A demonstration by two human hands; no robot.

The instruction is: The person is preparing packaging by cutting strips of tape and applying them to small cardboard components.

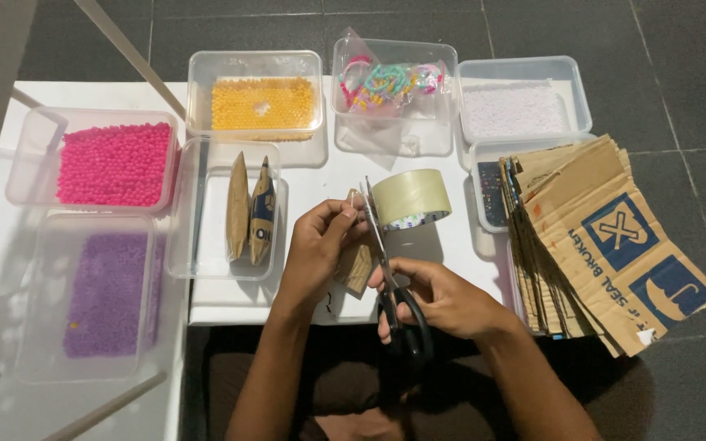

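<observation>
While the right hand (443,298) grips black-handled scissors (394,286), the left hand (316,245) pinches a small cardboard piece (357,261) at the blades, just below the centre of the frame.

Both hands are closed on what they hold, with the blades angled up past a roll of clear tape (412,198) lying on the white table (320,184). Judging by the layout, the work looks early: only two folded cardboard packets (250,208) lie in a clear tray (185,245) left of centre, whereas a thick stack of cardboard sheets (590,237) waits at the right. Tubs of pink beads (114,163), yellow beads (261,104), purple beads (108,290) and white beads (514,110) look full along the top and left.
</observation>
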